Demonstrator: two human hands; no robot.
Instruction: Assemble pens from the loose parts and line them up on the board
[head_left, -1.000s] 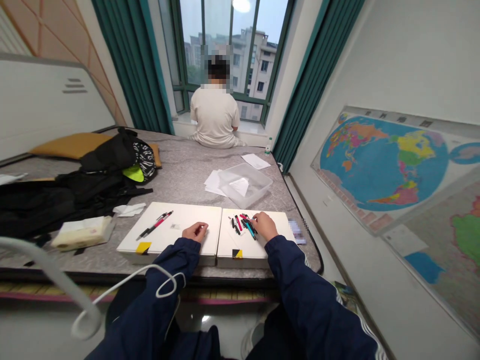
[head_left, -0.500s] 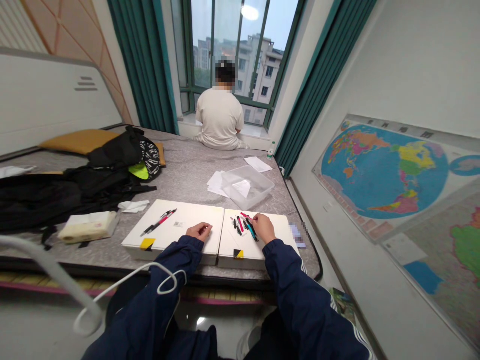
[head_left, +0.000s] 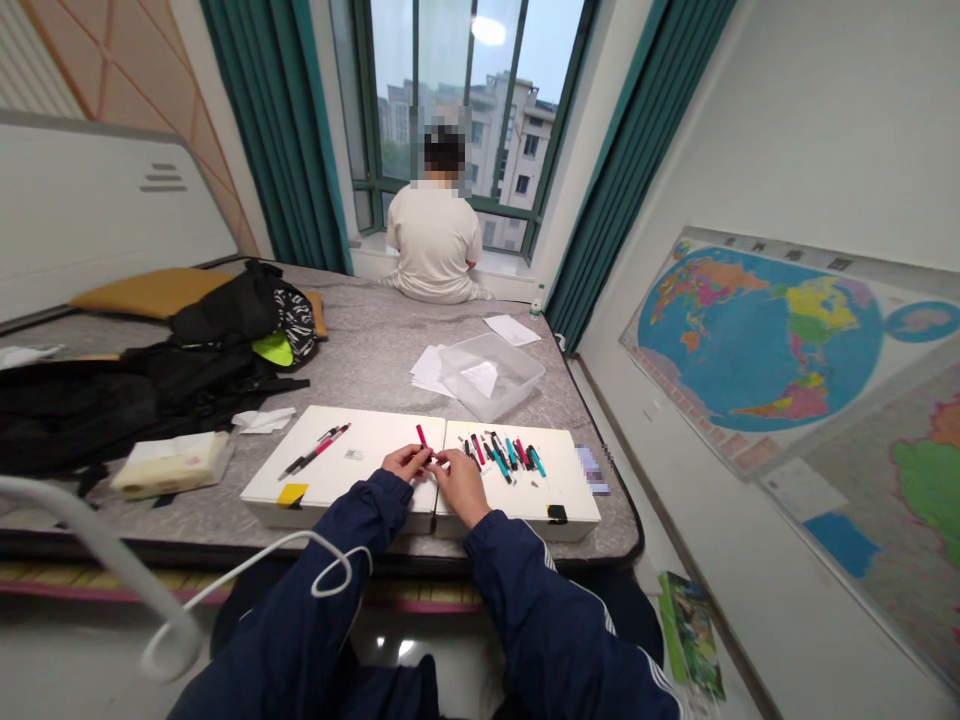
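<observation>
My left hand (head_left: 403, 463) and my right hand (head_left: 459, 485) meet over the seam between two white boards, pinching a slim red pen (head_left: 422, 438) from below. Its lower end is hidden by my fingers. Several disassembled pen parts and pens in black, red and teal (head_left: 504, 458) lie in a loose row on the right white board (head_left: 559, 490), just beyond my right hand. On the left white board (head_left: 375, 425) lies a black-and-red pen (head_left: 315, 451), well to the left of my left hand.
A clear plastic box (head_left: 491, 376) and loose papers (head_left: 430, 370) sit beyond the boards on the grey mattress (head_left: 375, 340). A tissue pack (head_left: 171, 465) and black bag (head_left: 75, 412) lie left. A seated person (head_left: 435, 240) faces the window. A white cable (head_left: 247, 560) crosses below.
My right hand has moved left to meet my left hand at the seam, and both now hold the red pen. The pen parts are spread in a wider row across the right board.
</observation>
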